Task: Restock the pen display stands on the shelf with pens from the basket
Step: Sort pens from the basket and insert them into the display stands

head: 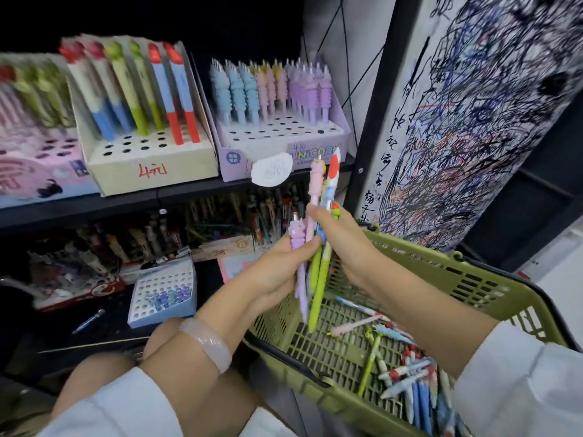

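Both hands grip pen bunch [315, 247] above green basket [441, 272]: left hand [277, 269], right hand [344, 244].

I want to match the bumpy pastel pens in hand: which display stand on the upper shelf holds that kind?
The lilac cardboard stand marked UNICORN, rightmost on the upper shelf: its pens are ridged blue, pink and purple ones. The cream stand beside it holds flat, smooth-sided pens.

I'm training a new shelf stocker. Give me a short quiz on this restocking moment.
1. True or false: both hands hold the bunch of pens.
2. Which stand holds ridged pastel pens? A: cream box, B: lilac Unicorn box, C: pale blue tray
3. Fill in: loose pens lie in the green ____.

Key: 1 true, as the left hand and right hand both grip it; 2 B; 3 basket.
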Action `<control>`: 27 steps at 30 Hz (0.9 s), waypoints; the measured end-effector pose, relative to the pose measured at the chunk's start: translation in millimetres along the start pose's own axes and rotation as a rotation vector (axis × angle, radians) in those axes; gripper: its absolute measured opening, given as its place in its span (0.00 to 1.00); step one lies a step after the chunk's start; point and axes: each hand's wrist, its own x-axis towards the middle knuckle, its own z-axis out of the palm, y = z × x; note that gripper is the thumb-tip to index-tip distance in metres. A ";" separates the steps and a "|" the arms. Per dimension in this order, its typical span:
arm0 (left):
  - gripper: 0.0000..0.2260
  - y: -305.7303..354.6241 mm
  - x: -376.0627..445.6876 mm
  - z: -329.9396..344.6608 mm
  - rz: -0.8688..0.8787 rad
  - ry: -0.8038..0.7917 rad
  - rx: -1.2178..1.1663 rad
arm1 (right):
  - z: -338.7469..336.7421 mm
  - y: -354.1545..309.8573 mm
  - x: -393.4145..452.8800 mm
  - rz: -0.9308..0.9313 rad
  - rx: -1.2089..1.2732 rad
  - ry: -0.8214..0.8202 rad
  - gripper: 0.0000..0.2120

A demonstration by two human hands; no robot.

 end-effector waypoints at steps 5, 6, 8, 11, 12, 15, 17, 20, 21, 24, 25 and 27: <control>0.07 23.6 -14.8 -9.6 0.092 0.044 -0.066 | 32.5 -27.7 -1.6 -0.091 -0.052 -0.072 0.05; 0.06 29.1 -18.5 -11.3 0.109 0.047 -0.083 | 38.8 -33.3 -2.8 -0.098 -0.045 -0.092 0.05; 0.05 42.7 -27.0 -16.2 0.140 0.061 -0.083 | 51.0 -43.8 -4.3 -0.098 -0.031 -0.165 0.05; 0.05 64.4 -39.0 -28.7 0.195 0.110 -0.042 | 72.3 -57.9 -3.4 -0.159 0.030 -0.266 0.03; 0.05 70.9 -42.9 -33.9 0.219 0.126 -0.032 | 80.8 -62.8 -2.8 -0.209 0.034 -0.263 0.02; 0.05 86.3 -54.2 -52.2 0.272 0.161 0.043 | 107.1 -73.2 2.4 -0.361 0.016 -0.172 0.03; 0.04 91.8 -61.5 -65.3 0.301 0.172 0.135 | 123.2 -79.9 5.3 -0.394 0.025 -0.120 0.06; 0.05 96.4 -71.7 -84.5 0.321 0.209 0.229 | 141.6 -95.6 13.8 -0.370 0.037 -0.076 0.13; 0.06 97.8 -75.2 -91.1 0.321 0.226 0.243 | 145.4 -102.3 16.9 -0.376 0.038 -0.097 0.14; 0.07 104.1 -86.0 -112.4 0.332 0.308 0.287 | 151.5 -118.9 27.3 -0.391 0.106 -0.226 0.08; 0.07 107.4 -89.5 -118.8 0.343 0.334 0.296 | 151.6 -121.8 31.4 -0.408 0.028 -0.227 0.13; 0.07 115.4 -96.3 -128.9 0.367 0.364 0.291 | 150.6 -126.8 37.2 -0.470 -0.227 -0.226 0.13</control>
